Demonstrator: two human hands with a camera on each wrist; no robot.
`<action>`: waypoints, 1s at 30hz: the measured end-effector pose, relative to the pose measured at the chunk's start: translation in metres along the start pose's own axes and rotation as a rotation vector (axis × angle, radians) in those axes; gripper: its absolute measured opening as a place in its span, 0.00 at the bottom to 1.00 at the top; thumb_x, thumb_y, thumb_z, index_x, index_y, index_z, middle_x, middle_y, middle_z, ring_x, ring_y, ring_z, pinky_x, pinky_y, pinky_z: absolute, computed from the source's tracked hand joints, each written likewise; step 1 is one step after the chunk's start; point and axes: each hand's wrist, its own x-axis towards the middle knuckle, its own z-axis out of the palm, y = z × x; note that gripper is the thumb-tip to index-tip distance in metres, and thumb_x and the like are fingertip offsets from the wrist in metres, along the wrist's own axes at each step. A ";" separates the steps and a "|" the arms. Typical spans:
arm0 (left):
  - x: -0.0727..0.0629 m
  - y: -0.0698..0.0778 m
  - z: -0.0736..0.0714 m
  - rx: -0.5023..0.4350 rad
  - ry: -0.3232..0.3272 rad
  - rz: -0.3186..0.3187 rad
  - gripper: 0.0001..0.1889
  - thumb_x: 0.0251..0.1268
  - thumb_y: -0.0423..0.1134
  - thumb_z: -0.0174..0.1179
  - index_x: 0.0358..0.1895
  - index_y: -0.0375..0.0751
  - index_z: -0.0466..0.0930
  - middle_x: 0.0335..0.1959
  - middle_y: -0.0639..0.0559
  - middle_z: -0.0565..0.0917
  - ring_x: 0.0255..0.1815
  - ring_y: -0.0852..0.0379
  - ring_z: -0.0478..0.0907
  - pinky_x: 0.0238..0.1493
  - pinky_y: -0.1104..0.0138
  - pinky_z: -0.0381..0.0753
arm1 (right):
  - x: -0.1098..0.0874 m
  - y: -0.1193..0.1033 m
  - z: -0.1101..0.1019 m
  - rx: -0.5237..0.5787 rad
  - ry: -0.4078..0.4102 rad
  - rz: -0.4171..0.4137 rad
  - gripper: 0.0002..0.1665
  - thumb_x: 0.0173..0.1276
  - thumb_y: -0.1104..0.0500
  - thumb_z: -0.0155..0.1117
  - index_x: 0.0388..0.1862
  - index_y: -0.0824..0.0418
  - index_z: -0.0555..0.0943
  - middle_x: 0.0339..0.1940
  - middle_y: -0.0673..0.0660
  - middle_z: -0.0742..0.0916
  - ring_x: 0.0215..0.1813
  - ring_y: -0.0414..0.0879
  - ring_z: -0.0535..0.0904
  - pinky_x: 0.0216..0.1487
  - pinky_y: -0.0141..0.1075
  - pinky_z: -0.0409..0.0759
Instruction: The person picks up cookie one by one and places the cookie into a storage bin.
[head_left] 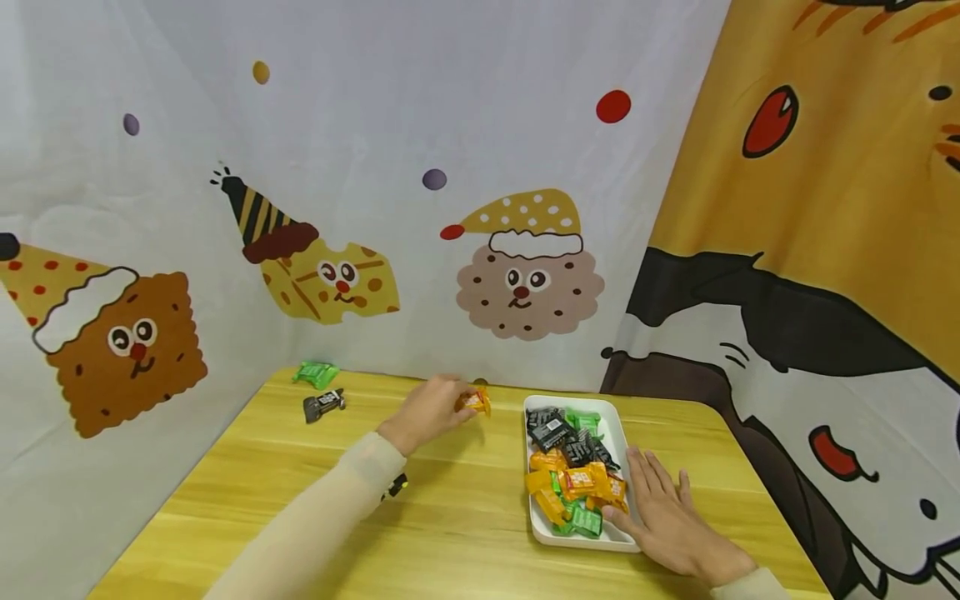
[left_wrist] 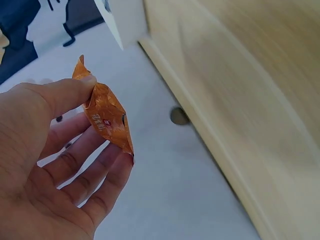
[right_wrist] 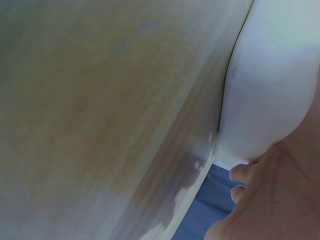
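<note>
My left hand (head_left: 431,410) pinches an orange-wrapped candy (head_left: 477,401) above the far part of the table. In the left wrist view, the thumb presses the orange wrapper (left_wrist: 106,116) against the fingers. A white tray (head_left: 536,533) right of centre holds black, green and orange wrapped candies. Along its right side lies my right hand (head_left: 670,517), fingers straight, the thumb at the rim. The right wrist view shows that hand (right_wrist: 280,200) against the tray's white wall (right_wrist: 270,95).
At the table's far left lie a green candy (head_left: 315,374) and a black candy (head_left: 324,405). A small black and yellow item (head_left: 395,486) is partly hidden by the left sleeve (head_left: 322,517). A printed curtain (head_left: 360,125) hangs behind the wooden table (head_left: 442,533).
</note>
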 end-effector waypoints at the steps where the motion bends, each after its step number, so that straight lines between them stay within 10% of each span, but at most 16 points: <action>1: 0.003 0.004 0.002 0.001 -0.004 0.011 0.18 0.79 0.42 0.80 0.64 0.39 0.94 0.52 0.48 0.95 0.44 0.58 0.90 0.47 0.66 0.94 | 0.000 0.000 0.000 0.001 -0.002 0.001 0.67 0.87 0.26 0.63 0.97 0.72 0.51 0.99 0.75 0.56 0.97 0.80 0.46 0.85 0.91 0.35; 30: 0.072 0.126 0.055 0.216 -0.174 0.242 0.18 0.84 0.49 0.74 0.71 0.57 0.93 0.67 0.59 0.94 0.67 0.59 0.90 0.64 0.71 0.92 | 0.003 0.004 0.001 -0.024 -0.019 0.005 0.67 0.87 0.25 0.62 0.98 0.72 0.51 0.98 0.75 0.56 0.97 0.80 0.47 0.84 0.92 0.37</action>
